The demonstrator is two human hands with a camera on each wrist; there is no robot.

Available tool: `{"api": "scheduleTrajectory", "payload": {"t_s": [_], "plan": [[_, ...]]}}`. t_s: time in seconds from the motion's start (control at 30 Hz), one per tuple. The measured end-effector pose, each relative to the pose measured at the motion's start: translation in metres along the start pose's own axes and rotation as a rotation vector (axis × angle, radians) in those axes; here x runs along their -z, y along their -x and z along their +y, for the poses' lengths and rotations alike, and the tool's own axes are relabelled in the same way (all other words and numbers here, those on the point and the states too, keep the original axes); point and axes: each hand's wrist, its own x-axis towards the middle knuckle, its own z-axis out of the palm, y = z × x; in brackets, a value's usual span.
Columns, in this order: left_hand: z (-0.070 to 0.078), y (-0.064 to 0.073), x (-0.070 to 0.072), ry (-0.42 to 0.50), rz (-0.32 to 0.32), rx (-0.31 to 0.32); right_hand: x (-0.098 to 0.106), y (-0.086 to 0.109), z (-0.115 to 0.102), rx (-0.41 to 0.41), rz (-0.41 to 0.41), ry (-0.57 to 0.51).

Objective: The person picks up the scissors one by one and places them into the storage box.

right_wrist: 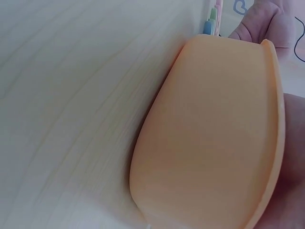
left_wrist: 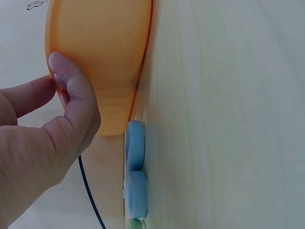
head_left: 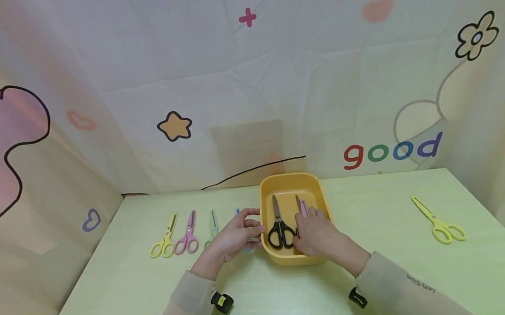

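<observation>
A yellow-orange plastic bin (head_left: 294, 261) stands in the middle of the table. My left hand (head_left: 236, 235) pinches its left rim; thumb and fingertips meet at the edge in the left wrist view. Inside the bin, black-handled scissors (head_left: 278, 217) lie on the left with blades pointing away. My right hand (head_left: 318, 234) reaches into the bin's right half, fingers curled down over purple scissors (head_left: 303, 208), whose tip shows past the fingers. A second metal blade (head_left: 298, 202) lies beside it, its handle mostly covered. The bin wall hides the right fingers in the right wrist view.
Yellow scissors (head_left: 166, 241), pink scissors (head_left: 189, 236), green scissors (head_left: 213, 224) and blue scissors (left_wrist: 135, 145) lie in a row left of the bin. Another yellow pair (head_left: 438, 224) lies far right. A printed curtain (head_left: 250, 78) hangs behind the table.
</observation>
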Motion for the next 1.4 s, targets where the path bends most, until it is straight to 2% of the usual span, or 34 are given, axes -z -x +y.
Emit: {"api": "scheduleTrajectory", "payload": {"t_s": [0.13, 0.27, 0.57, 0.7, 1.03, 1.27, 1.4], "plan": [[0.0, 0.0, 0.0, 0.002, 0.0, 0.001, 0.0, 0.002, 0.0, 0.022, 0.038, 0.024], [0.0, -0.001, -0.001, 0.006, 0.002, 0.003, 0.001, 0.005, 0.001, 0.058, 0.109, 0.04], [0.001, 0.0, -0.001, 0.011, 0.003, 0.004, 0.001, 0.004, 0.016, 0.213, 0.269, -0.067], [0.001, 0.001, -0.001, 0.011, 0.004, 0.005, 0.004, 0.004, 0.023, 0.245, 0.334, -0.076], [0.0, 0.0, 0.0, 0.008, 0.009, 0.007, 0.012, 0.008, 0.044, 0.215, 0.414, -0.175], [0.0, -0.001, 0.0, 0.013, 0.0, 0.006, 0.017, 0.015, 0.058, 0.147, 0.401, -0.2], [0.0, -0.001, 0.0, 0.014, -0.002, 0.008, 0.019, 0.019, 0.067, 0.137, 0.41, -0.211]]}}
